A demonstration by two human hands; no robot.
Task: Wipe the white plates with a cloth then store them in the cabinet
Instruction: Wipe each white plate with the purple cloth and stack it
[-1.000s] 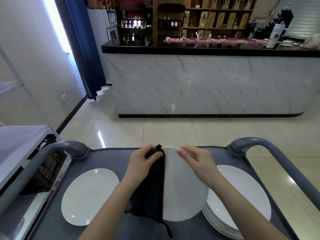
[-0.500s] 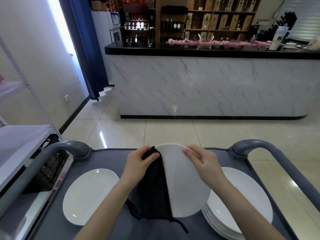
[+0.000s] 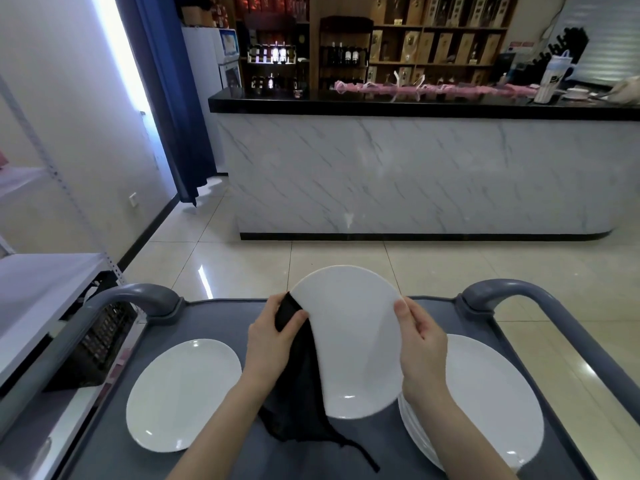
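The left hand [image 3: 273,337] pinched a black cloth [image 3: 298,393] against the left edge of a white plate [image 3: 349,341]. The right hand [image 3: 420,344] curled round its right edge. The plate was held up, tilted, over the grey cart [image 3: 207,320] (a single plate [image 3: 183,393] lay to the left, a stack [image 3: 491,400] to the right).

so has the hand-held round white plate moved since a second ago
yes, it rose: the round white plate now reaches well above the grey cart's far rim
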